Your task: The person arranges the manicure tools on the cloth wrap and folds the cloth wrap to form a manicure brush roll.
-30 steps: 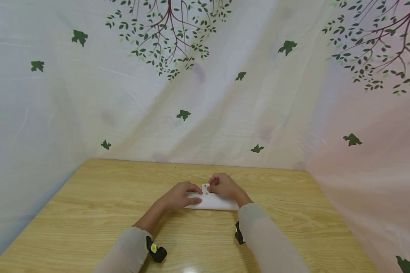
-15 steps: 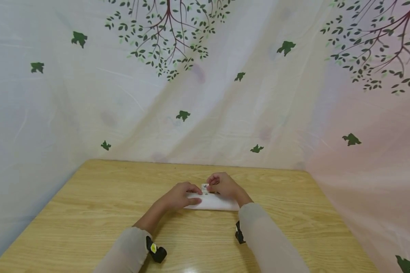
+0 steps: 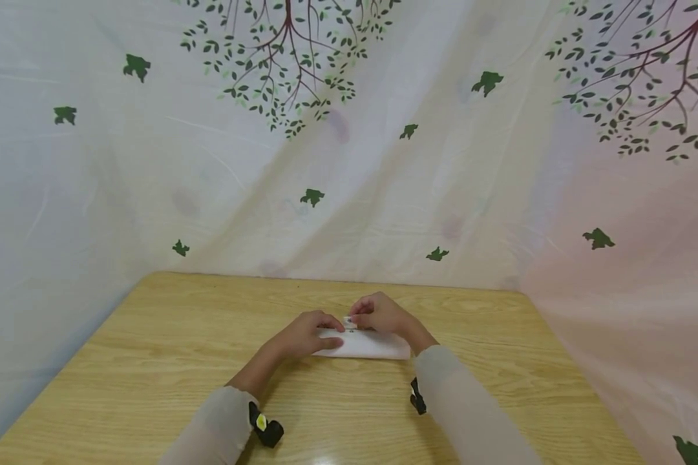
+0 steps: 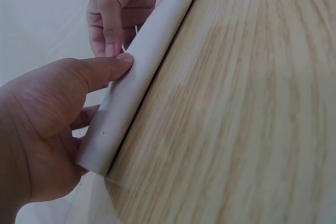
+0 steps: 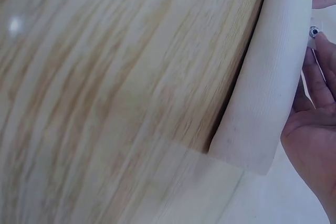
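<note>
A long, narrow white case (image 3: 372, 347) with a finely ridged surface lies crosswise on the wooden table. From its far side a small white tab (image 3: 349, 321) sticks up, and the right wrist view shows a round metal snap (image 5: 314, 31) there. My left hand (image 3: 305, 334) grips the left part of the case, thumb on the near face and fingers behind. My right hand (image 3: 384, 314) pinches the tab between thumb and fingers behind the case. In the left wrist view, the left thumb (image 4: 113, 72) presses on the case (image 4: 149, 51), close to the right hand's thumb.
The wood-grain table (image 3: 169, 368) reaches back to a pale curtain (image 3: 360, 232) printed with branches and green leaves. A small black camera (image 3: 267, 429) is strapped at the left wrist, another black camera (image 3: 417, 396) at the right.
The tab now shows shorter above the case, lowered with the right hand's fingers over it. My right wrist and forearm have shifted slightly right, uncovering the case's right end. The left hand stays put.
</note>
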